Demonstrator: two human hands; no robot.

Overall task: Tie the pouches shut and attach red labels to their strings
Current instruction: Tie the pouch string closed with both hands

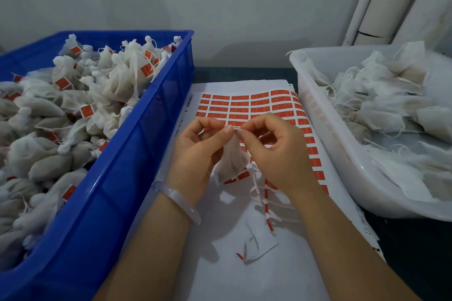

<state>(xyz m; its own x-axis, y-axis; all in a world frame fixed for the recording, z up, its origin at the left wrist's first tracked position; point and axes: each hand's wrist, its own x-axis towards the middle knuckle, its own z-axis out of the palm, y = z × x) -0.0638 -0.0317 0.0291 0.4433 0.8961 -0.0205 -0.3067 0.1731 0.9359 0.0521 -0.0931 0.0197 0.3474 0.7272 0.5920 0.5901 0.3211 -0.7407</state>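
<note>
A small white pouch (231, 159) hangs between my hands over a sheet of red labels (254, 102). My left hand (195, 151) pinches the pouch's top with thumb and forefinger. My right hand (274, 149) pinches the same top edge from the right, fingertips meeting the left hand's. Whether a string lies between the fingers cannot be told. Peeled strips of label backing (267, 205) lie on the white paper below the pouch.
A blue crate (137, 154) on the left holds several tied pouches with red labels. A white tub (325, 134) on the right holds several loose pouches without labels. A grey wall and white pipes (371, 0) stand behind. A clear bangle (178, 200) circles my left wrist.
</note>
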